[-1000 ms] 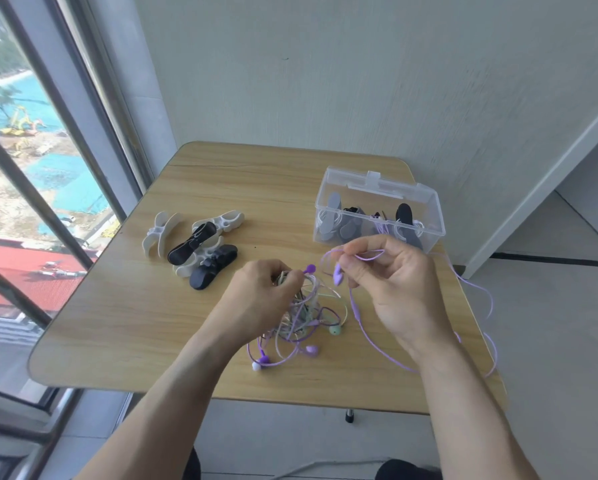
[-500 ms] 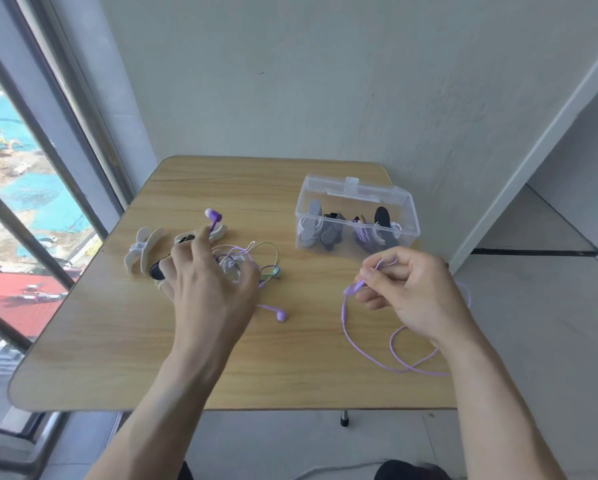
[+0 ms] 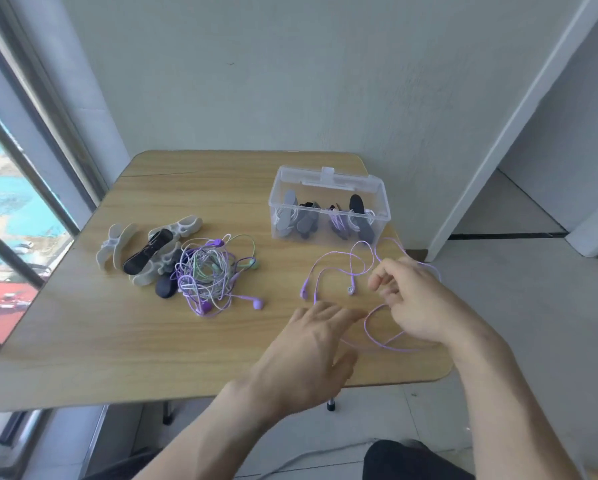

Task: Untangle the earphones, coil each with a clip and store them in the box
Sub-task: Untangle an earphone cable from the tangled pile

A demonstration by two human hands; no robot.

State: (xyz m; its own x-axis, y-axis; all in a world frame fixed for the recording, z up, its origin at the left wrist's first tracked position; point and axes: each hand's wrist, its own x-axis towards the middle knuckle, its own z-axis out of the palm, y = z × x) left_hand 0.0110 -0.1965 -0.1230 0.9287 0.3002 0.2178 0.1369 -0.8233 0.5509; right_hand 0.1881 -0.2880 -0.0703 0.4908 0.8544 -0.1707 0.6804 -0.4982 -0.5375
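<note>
Left hand (image 3: 308, 355) motion-blurred, covers part of purple cable (image 3: 356, 261). Right hand (image 3: 418, 303) hides cable's right loops. Contents of clear box (image 3: 328, 188) indistinct through walls. Window (image 3: 10, 209) cut off at left edge.

One tabletop (image 3: 117, 341), one clear box (image 3: 328, 209), one earphone tangle (image 3: 207, 271), one loose purple earphone (image 3: 335, 268), two hands; clips too overlapped to count.

Bare forearms, no sleeves; dark trousers (image 3: 405, 460) below.

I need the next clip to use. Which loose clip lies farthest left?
The pale grey clip at the pile's left end, splayed open, left of the black clip.
</note>
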